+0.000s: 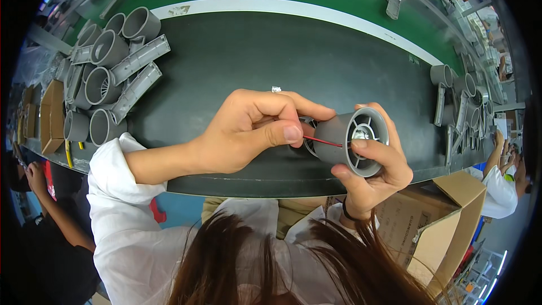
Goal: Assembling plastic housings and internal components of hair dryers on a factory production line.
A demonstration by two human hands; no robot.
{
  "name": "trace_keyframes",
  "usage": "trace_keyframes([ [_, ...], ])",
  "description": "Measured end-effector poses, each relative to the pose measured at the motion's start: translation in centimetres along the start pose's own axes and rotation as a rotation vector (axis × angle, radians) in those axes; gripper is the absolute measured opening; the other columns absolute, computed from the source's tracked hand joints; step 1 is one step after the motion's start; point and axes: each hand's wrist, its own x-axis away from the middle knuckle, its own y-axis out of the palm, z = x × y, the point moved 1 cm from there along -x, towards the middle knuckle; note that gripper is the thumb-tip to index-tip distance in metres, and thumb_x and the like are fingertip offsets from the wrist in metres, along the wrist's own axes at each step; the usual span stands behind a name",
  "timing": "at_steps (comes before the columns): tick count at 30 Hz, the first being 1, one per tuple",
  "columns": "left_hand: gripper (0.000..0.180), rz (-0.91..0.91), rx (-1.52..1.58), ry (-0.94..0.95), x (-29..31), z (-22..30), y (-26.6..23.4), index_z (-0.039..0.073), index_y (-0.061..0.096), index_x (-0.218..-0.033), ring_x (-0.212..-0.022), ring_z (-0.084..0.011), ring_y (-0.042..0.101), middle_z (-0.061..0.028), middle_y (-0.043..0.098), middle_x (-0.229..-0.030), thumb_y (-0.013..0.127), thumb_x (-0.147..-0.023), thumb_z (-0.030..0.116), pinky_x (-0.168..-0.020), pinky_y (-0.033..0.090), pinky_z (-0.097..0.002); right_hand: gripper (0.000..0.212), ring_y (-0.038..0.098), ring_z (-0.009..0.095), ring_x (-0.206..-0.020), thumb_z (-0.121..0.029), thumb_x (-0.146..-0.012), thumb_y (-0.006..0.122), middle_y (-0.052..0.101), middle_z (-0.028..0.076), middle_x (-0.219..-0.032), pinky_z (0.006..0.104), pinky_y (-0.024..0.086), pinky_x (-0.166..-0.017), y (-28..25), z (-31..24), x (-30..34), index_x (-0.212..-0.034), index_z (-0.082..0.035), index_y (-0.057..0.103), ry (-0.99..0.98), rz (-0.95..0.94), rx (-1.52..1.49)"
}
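Head cam: left hand [244, 130] has a red wire [324, 142] pinched between thumb and finger, right hand [385, 161] is wrapped around a grey round housing [331, 131]. That housing's over the dark bench [197, 62], near its front edge.

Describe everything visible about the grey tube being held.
The grey tube looks like plastic: a short, round cylinder with a shiny, spoked centre inside its ringed end. It is held sideways over the dark table, that end facing right. The right hand grips it; the left hand, pinching a red wire along its side, seems to touch it too.
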Motion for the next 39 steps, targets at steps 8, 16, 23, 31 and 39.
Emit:
trace_keyframes([
  [8, 0.022, -0.042, 0.073, -0.019, -0.1, -0.1, 0.0, -0.002, 0.056, -0.072, -0.093, -0.0131, 0.058, -0.0208, 0.056, -0.123, 0.057, -0.091, 0.010, -0.090, 0.049, -0.0315, 0.064, 0.060, 0.031, -0.088, -0.001, -0.056, 0.082, 0.061, 0.026, -0.099, 0.0376, 0.048, -0.076, 0.2, 0.2, 0.2, -0.115, -0.009, 0.058, -0.069, 0.045, -0.073],
  [16, 0.020, -0.130, -0.375, 0.101, -0.7, 0.8, -1.6, -0.005, 0.060, -0.089, -0.101, -0.0186, 0.059, -0.0189, 0.057, -0.123, 0.063, -0.087, 0.014, -0.089, 0.048, -0.0358, 0.055, 0.060, 0.029, -0.079, 0.000, -0.047, 0.082, 0.062, 0.026, -0.097, 0.0332, 0.048, -0.069, -0.2, -1.8, -0.4, -0.100, -0.008, 0.068, -0.128, 0.067, 0.198],
  [23, 0.047, -0.151, -1.414, 0.197, 0.0, 0.3, -1.2, -0.003, 0.053, -0.106, -0.086, -0.0346, 0.060, -0.0175, 0.060, -0.094, 0.074, -0.074, 0.024, -0.075, 0.049, -0.0405, 0.043, 0.059, 0.025, -0.074, 0.001, -0.045, 0.077, 0.063, 0.023, -0.096, 0.0287, 0.047, -0.064, -1.5, -2.8, 0.3, -0.087, -0.002, 0.071, -0.067, 0.119, 0.572],
  [31, 0.051, 0.050, -1.710, 0.348, 1.8, -0.7, 2.3, 0.000, 0.058, -0.106, -0.067, -0.0241, 0.055, -0.0091, 0.054, -0.081, 0.076, -0.061, 0.016, -0.057, 0.046, -0.0332, 0.027, 0.058, 0.011, -0.068, -0.006, -0.060, 0.077, 0.067, 0.013, -0.092, 0.0196, 0.037, -0.052, -2.1, -4.0, 1.7, -0.085, -0.001, 0.071, 0.452, 0.244, 0.435],
  [39, 0.037, 0.098, -1.786, 0.650, 2.3, -2.7, 2.3, 0.000, 0.060, -0.099, -0.063, -0.0190, 0.053, -0.0105, 0.056, -0.084, 0.071, -0.067, 0.017, -0.051, 0.042, -0.0277, 0.025, 0.055, 0.008, -0.068, -0.001, -0.066, 0.076, 0.067, 0.010, -0.092, 0.0185, 0.032, -0.051, -0.4, -3.8, 3.2, -0.090, 0.002, 0.070, 0.711, 0.147, 0.224],
])
